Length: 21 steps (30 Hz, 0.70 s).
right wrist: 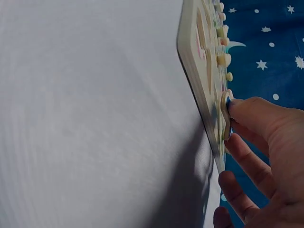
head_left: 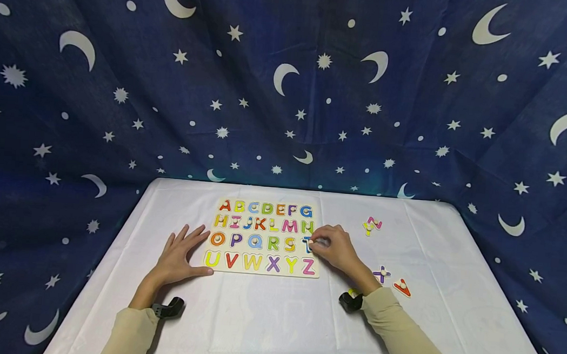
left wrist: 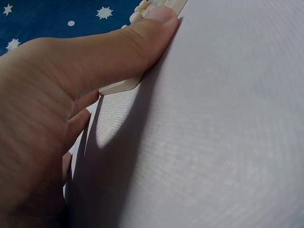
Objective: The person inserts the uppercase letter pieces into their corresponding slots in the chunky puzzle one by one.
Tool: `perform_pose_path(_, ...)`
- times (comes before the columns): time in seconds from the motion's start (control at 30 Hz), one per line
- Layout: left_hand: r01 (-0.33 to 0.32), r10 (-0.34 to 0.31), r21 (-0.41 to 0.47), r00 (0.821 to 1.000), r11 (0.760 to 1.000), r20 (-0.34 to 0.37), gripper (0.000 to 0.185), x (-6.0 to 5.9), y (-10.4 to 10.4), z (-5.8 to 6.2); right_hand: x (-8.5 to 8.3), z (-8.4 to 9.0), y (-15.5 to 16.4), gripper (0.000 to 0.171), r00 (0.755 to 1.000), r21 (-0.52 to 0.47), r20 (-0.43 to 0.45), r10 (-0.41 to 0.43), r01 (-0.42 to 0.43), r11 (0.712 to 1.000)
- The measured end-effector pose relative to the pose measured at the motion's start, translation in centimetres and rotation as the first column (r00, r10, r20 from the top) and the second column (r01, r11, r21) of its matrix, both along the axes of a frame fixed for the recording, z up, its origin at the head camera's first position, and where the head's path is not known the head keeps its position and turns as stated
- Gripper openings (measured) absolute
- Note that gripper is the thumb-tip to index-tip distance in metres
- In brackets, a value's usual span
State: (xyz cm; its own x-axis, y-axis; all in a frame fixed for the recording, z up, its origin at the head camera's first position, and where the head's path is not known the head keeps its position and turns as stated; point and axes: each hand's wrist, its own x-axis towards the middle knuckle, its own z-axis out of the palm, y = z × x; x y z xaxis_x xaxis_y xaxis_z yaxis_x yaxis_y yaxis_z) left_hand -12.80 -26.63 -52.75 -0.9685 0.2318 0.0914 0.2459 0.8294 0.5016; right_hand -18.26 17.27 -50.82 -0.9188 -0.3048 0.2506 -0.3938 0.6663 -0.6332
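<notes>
— Looking at the alphabet puzzle board [head_left: 264, 238], where is each hand?

— The left hand [head_left: 181, 257] lies flat on the white tablecloth [head_left: 275, 317] against the board's left edge, fingers straight and spread, gripping nothing. In the left wrist view its thumb [left wrist: 142, 38] presses along the board's edge.

— And the right?

— The right hand [head_left: 337, 249] is at the board's right edge, level with the third row. Its fingers are curled and pinch the blue letter T [head_left: 307, 244] by its peg. The right wrist view shows the fingertips [right wrist: 242, 111] closed on that blue piece, which sits at the board's surface; whether it is fully seated in its slot I cannot tell.

— Anything off the board?

— Yes, all to the right of it on the cloth: a yellow and pink pair of pieces [head_left: 371, 225] level with the second row, a purple plus-shaped piece [head_left: 381, 274] near the right wrist, and a red triangular piece [head_left: 402, 287] just beyond that.

— Behind the board?

— A dark blue backdrop [head_left: 289, 90] printed with moons and stars.
</notes>
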Motion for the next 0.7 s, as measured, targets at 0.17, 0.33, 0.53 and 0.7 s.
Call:
perform_pose_path(0.17, -0.001, 0.001, 0.000, 1.000, 1.000, -0.001, 0.106, -0.06, -0.04, -0.11, 0.17, -0.12, -0.42, 0.010, 1.000, -0.010, -0.013, 0.004, -0.004, 1.000)
perform_pose_path(0.33, -0.001, 0.001, -0.001, 1.000, 1.000, -0.002, 0.106, -0.10, -0.01, -0.27, 0.35, -0.06, -0.70, 0.009, 1.000, 0.014, 0.000, -0.006, 0.006, 1.000)
perform_pose_path(0.53, -0.003, 0.003, 0.004, 1.000, 1.000, -0.003, 0.106, -0.05, 0.07, -0.18, 0.37, -0.12, -0.73, 0.008, 1.000, 0.039, 0.003, -0.017, 0.017, 0.999)
perform_pose_path(0.7, -0.007, 0.007, 0.005, 1.000, 1.000, 0.006, 0.106, -0.04, 0.07, -0.03, 0.31, -0.05, -0.81, 0.009, 1.000, 0.061, 0.014, -0.018, 0.017, 0.998)
